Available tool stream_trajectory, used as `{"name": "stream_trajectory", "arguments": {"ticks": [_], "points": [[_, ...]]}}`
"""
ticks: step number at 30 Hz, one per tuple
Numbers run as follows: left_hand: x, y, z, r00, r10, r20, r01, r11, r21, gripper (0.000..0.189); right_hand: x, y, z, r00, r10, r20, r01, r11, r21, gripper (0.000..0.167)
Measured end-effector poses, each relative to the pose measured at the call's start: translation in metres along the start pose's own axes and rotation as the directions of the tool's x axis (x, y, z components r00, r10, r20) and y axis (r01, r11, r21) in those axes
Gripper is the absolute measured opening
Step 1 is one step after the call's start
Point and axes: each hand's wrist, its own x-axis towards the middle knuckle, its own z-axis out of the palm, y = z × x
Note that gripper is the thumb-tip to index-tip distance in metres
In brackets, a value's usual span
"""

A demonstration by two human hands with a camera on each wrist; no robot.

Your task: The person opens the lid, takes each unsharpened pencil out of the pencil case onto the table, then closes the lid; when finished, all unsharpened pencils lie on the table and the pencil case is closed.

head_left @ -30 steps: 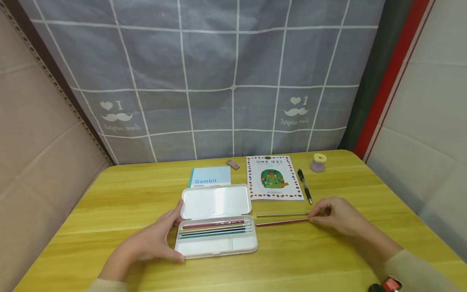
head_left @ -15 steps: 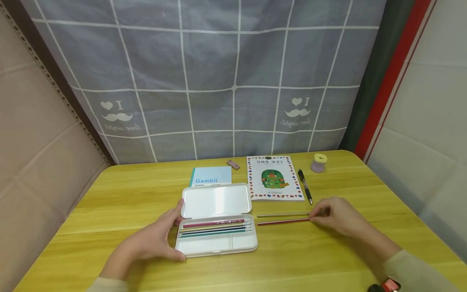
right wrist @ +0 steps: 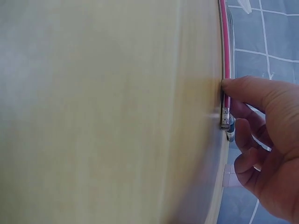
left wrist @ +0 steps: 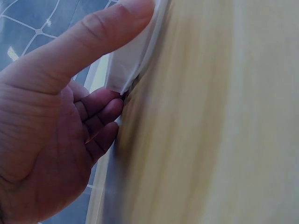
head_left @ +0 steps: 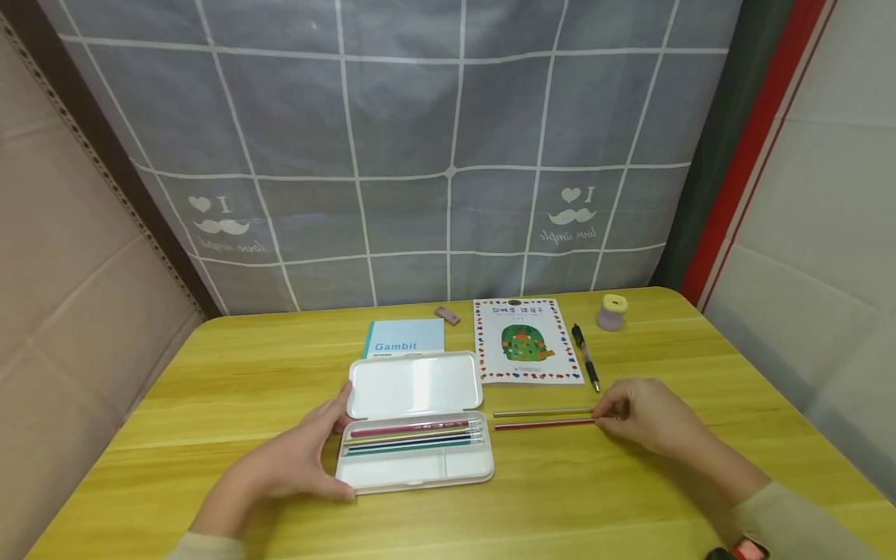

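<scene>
A white pencil case (head_left: 392, 471) lies open on the table, its lid (head_left: 413, 386) folded back and several pencils (head_left: 413, 437) in its long tray. My left hand (head_left: 297, 459) grips the case's left side, thumb at the front corner and fingers by the lid's hinge end; the left wrist view shows fingertips against the case wall (left wrist: 126, 70). To the right, my right hand (head_left: 651, 416) pinches a red pencil (head_left: 542, 425) near its ferrule end, the pencil lying low along the table. Just behind it lies a second, pale gold pencil (head_left: 539, 412), its right end partly hidden by my fingers.
Behind the case is a light blue Gambit notebook (head_left: 408, 334), partly covered by the lid. A pink eraser (head_left: 447, 315), an illustrated white booklet (head_left: 528, 342), a black pen (head_left: 585, 358) and a yellow-topped purple container (head_left: 612, 313) lie toward the table's back edge. A grey curtain (head_left: 399, 210) hangs behind.
The red pencil's left end has swung slightly away from me, nearer the gold pencil. My right fingers have shifted a little; my left hand stays on the case.
</scene>
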Motion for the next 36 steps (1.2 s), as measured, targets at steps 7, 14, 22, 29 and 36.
{"name": "stream_trajectory", "arguments": {"ticks": [7, 14, 22, 29, 36], "points": [[0.0, 0.001, -0.003, 1.0, 0.012, 0.0, -0.012, 1.0, -0.013, 0.148, 0.001, 0.0, 0.0, 1.0, 0.001, -0.006, -0.001, 0.999, -0.042, 0.008], [0.001, 0.002, -0.002, 1.0, 0.02, 0.0, -0.02, 1.0, -0.009, 0.148, 0.0, -0.003, -0.003, 1.0, 0.018, -0.025, -0.02, 0.998, -0.061, 0.011], [0.002, 0.003, -0.002, 0.999, 0.036, 0.004, -0.036, 0.999, -0.004, 0.148, 0.002, -0.017, -0.004, 0.998, 0.019, -0.059, -0.023, 0.997, -0.067, 0.012], [0.001, 0.003, -0.002, 1.0, 0.028, 0.0, -0.028, 1.0, 0.002, 0.148, 0.017, -0.046, 0.002, 0.997, -0.002, -0.075, 0.003, 1.0, 0.023, 0.025], [0.0, 0.004, -0.003, 1.0, 0.023, 0.001, -0.023, 1.0, -0.006, 0.149, 0.038, -0.077, 0.02, 0.996, -0.046, -0.082, 0.052, 0.996, 0.074, 0.018]]}}
